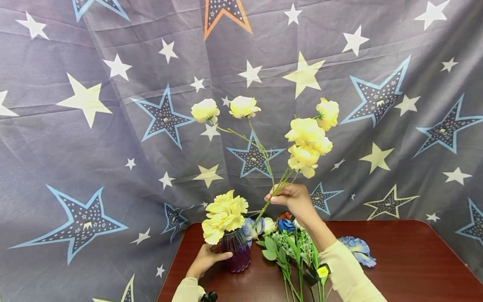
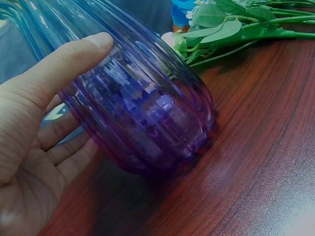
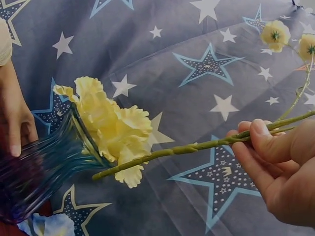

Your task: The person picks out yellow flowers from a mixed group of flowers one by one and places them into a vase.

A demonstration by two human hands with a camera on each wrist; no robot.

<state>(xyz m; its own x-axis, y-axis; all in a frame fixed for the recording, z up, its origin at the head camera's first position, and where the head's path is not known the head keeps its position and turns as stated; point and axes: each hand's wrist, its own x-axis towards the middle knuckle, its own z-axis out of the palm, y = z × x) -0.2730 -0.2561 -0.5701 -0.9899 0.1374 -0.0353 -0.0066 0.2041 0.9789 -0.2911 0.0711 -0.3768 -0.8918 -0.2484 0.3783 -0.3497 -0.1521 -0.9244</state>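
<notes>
My left hand (image 1: 212, 258) grips a ribbed glass vase (image 2: 142, 108), blue at the neck and purple at the base, standing on the table. Ruffled yellow flowers (image 1: 225, 216) fill its mouth. Raised above and right of the vase, my right hand (image 1: 294, 200) pinches the green stem (image 3: 197, 146) of a branched spray with several yellow blooms (image 1: 307, 140). In the right wrist view the stem's cut end (image 3: 102, 174) overlaps the vase's rim beside the yellow flowers.
Artificial flowers with green stems (image 1: 290, 260) lie on the dark red wooden table (image 1: 407, 256), among them a blue rose (image 1: 286, 225). A pale blue flower (image 1: 358, 251) rests right of the right forearm. A grey cloth with stars (image 1: 264, 54) hangs behind.
</notes>
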